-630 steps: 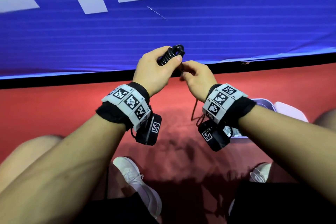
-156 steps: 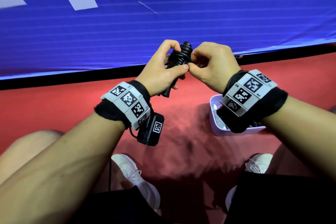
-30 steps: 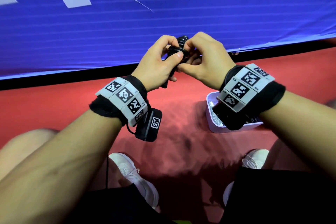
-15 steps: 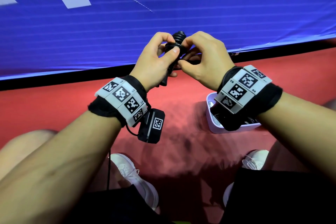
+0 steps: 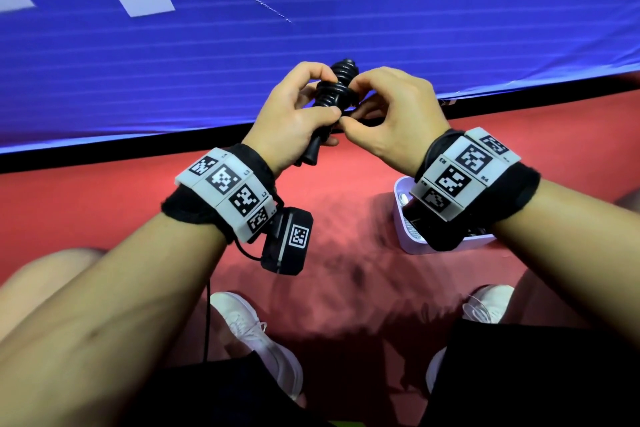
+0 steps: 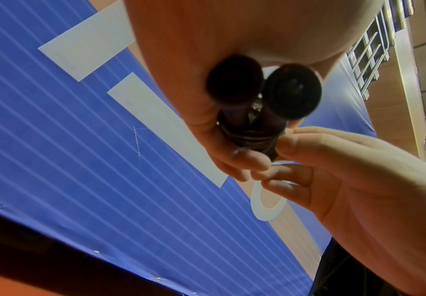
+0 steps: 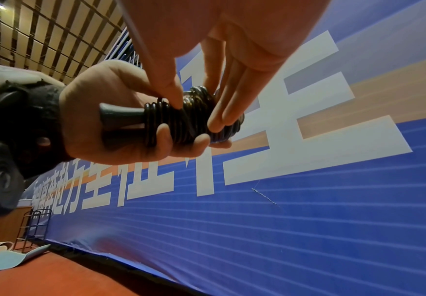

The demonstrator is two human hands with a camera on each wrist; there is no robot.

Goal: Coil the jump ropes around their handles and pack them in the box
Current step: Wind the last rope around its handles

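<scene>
Black rope (image 5: 333,91) sits wound in tight turns around the two handles (image 6: 262,91), which I hold side by side in my left hand (image 5: 294,116), out in front of me above the red floor (image 5: 104,204). My left fingers curl round the bundle from underneath, and my thumb presses across the coils on the near side. The flared butt ends of the handles stick out below my palm, toward my wrist.

My right hand (image 5: 391,118) is up against the bundle from the other side. Its thumb tip digs into the coils near the middle, and its fingers (image 7: 222,104) lie close together along the far side of the winding, so the turns are pinched between thumb and fingers.

Down by my right wrist, the pale lilac box (image 5: 403,232) stands on the floor, just ahead of my right shoe (image 5: 491,302); my wristband hides most of its inside. Behind everything hangs a blue banner (image 5: 173,73) with white lettering.
</scene>
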